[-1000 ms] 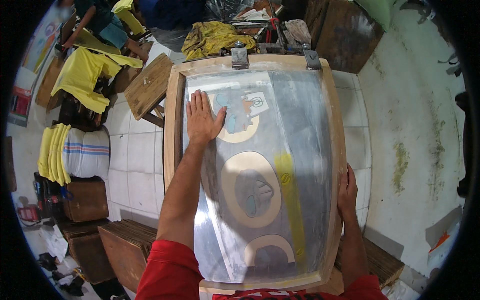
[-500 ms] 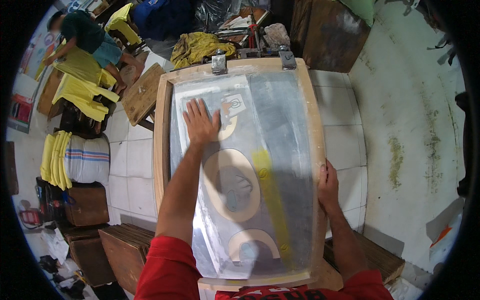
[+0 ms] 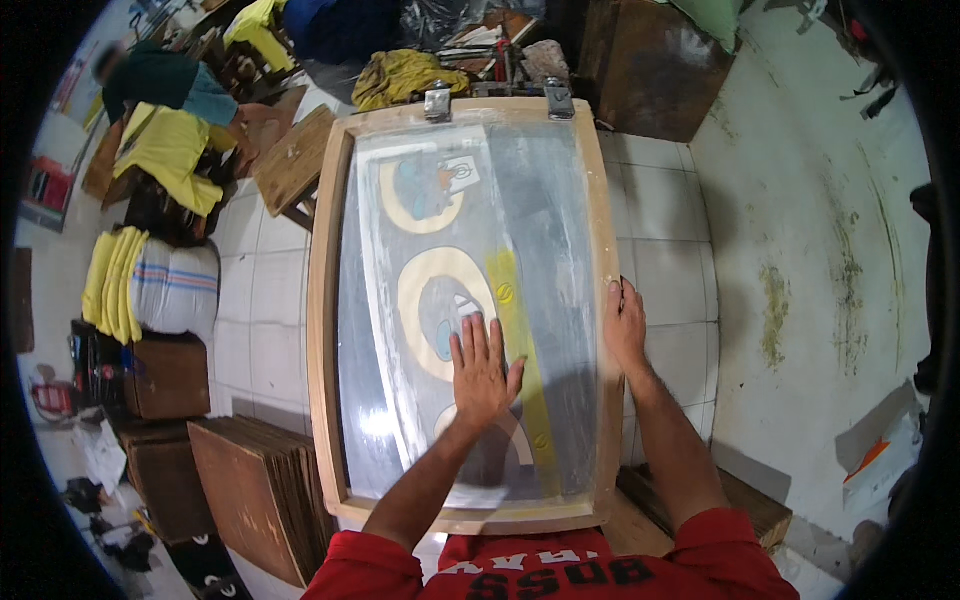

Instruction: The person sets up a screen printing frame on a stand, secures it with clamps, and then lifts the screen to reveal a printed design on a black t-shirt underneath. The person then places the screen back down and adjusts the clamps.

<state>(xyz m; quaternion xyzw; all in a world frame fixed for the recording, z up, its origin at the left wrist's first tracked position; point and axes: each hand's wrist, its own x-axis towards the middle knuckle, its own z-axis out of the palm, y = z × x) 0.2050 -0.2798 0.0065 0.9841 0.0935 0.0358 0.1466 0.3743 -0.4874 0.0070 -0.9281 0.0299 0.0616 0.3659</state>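
Note:
A wooden screen-printing frame (image 3: 318, 330) with grey mesh lies in front of me, bearing cream ring shapes (image 3: 412, 285) and a yellow strip (image 3: 528, 385). My left hand (image 3: 483, 375) rests on the mesh near the middle ring, palm down and fingers spread, holding nothing. Out at the frame's right side, my right hand (image 3: 625, 325) is closed around the wooden edge, its lower fingers partly hidden. Two metal hinge clamps, one on the left (image 3: 437, 102) and one on the right (image 3: 558, 100), sit on the far rail.
Stacks of brown boards (image 3: 250, 490) stand at lower left, and more boards (image 3: 755, 505) at lower right. A wooden stool (image 3: 293, 160) is beyond the frame's left corner. Farther left a person (image 3: 165, 85) bends over yellow cloth (image 3: 175, 155). A stained white wall (image 3: 800, 250) runs along the right.
My left hand has moved from the frame's upper left toward me, down to the middle ring. My right hand keeps hold of the edge. The person at left has bent lower.

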